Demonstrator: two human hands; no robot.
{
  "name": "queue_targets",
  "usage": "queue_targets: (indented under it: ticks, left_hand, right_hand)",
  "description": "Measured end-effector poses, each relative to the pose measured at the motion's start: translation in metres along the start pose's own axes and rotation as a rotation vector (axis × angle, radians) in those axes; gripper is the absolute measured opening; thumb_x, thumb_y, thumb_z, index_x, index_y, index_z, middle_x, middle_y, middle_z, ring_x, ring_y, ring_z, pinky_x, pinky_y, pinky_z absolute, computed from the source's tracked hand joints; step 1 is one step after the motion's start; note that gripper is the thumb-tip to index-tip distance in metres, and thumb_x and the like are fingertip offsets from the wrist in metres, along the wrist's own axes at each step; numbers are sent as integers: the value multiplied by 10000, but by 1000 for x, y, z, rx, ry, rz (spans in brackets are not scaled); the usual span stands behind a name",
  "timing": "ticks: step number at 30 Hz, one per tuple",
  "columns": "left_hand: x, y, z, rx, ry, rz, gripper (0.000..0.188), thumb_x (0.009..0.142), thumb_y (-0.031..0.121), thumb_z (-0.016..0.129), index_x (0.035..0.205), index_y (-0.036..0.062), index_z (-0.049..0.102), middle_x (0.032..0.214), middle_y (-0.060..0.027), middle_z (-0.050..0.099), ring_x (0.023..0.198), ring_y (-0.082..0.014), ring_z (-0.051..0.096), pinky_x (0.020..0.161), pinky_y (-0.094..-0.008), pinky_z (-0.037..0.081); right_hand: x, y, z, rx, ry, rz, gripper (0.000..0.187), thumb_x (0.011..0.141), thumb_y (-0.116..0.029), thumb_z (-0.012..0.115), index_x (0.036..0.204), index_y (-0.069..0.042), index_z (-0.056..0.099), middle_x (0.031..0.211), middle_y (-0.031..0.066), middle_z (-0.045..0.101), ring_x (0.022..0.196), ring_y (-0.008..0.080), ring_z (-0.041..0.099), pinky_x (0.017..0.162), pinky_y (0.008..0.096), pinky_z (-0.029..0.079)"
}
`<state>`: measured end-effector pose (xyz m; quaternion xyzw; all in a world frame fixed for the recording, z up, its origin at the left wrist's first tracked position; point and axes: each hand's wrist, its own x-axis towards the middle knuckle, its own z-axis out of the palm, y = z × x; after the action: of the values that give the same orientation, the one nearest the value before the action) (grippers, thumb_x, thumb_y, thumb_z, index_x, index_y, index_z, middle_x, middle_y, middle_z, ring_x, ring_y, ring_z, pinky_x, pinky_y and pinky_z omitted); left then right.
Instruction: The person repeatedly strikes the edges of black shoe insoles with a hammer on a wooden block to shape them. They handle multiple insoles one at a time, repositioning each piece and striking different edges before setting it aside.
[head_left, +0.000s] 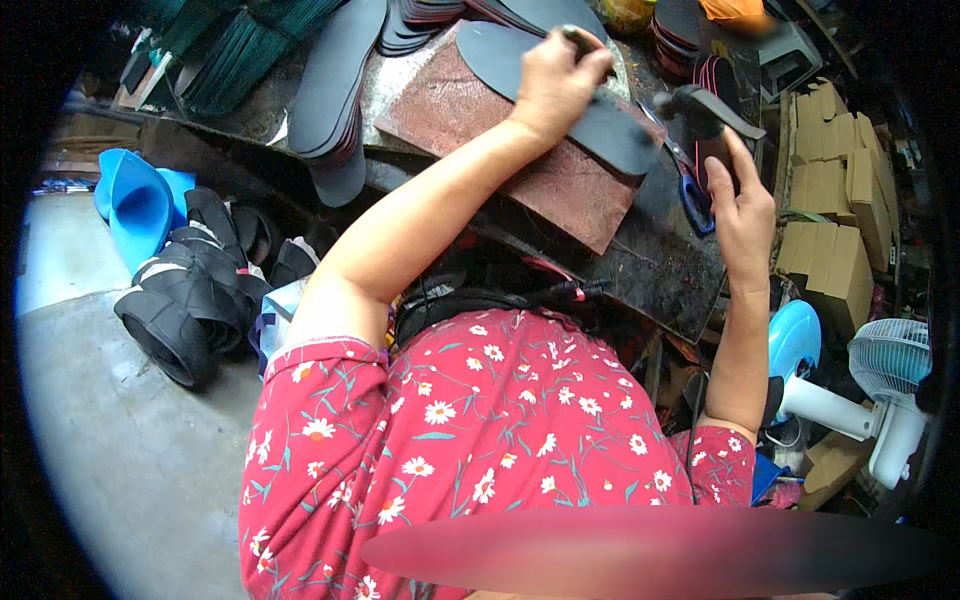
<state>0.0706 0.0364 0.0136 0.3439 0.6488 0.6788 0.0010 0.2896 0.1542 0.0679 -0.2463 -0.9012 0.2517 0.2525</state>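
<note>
A: Hands?
B: Apart. Left hand (pixel 560 92) pinched on a small dark piece (pixel 577 38), kind unclear. Right hand (pixel 742 215) gripping a hammer (pixel 708 108), blurred, above the bench (pixel 665 265).
A: Sole (pixel 618 138)?
B: Flat on the reddish board (pixel 572 195), partly under left hand.
A: Nearby?
B: Blue-handled scissors (pixel 695 207) beside the board; stacked soles (pixel 335 85) to its left.

Tan cardboard boxes (pixel 832 265) stand beyond the right edge of the worktop (pixel 662 268), a white fan (pixel 889 362) off its near right corner, and a black heap (pixel 200 290) off its near edge's left part.
</note>
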Motion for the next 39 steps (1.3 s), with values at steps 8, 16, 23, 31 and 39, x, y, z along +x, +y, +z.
queue_targets:
  ticks: [8, 16, 23, 31, 39]
  left_hand:
    - [12, -26, -32, 204, -72, -68, 121, 857, 117, 715, 891, 21, 649, 745, -83, 700, 664, -117, 672, 639, -276, 543]
    - [10, -24, -31, 153, -117, -4, 180, 835, 184, 737, 859, 27, 655, 754, -131, 698, 681, -237, 697, 647, -330, 551]
    - [2, -12, -13, 635, -208, 460, 132, 855, 133, 649, 921, 45, 576, 729, -186, 654, 710, -370, 661, 638, -439, 537]
    - [9, -25, -21, 189, -127, -16, 167, 852, 182, 720, 880, 26, 671, 768, -136, 705, 718, -228, 716, 662, -329, 560]
    - [-3, -17, -4, 547, -137, 429, 160, 854, 160, 673, 884, 46, 565, 701, -185, 641, 689, -362, 663, 624, -434, 533]
  right_hand:
    - [8, -13, 6, -81, -44, -88, 383, 930, -319, 641, 1267, -138, 618, 1072, 169, 691, 980, 336, 678, 803, 368, 525]
    - [22, -46, -26, 224, 175, -283, 346, 930, -162, 665, 1249, -36, 624, 1001, 120, 713, 874, 131, 656, 778, 278, 520]
    - [22, -19, 19, 54, 4, -144, 376, 922, -276, 664, 1251, -97, 625, 1055, 194, 690, 982, 344, 680, 807, 347, 528]
    - [17, -21, -18, 371, 100, -146, 407, 954, -196, 650, 1340, -90, 580, 768, -35, 626, 612, 19, 485, 538, 179, 402]
    - [17, -17, 12, -36, 82, -241, 351, 920, -297, 665, 1210, -99, 642, 1044, 190, 687, 940, 366, 675, 756, 378, 534]
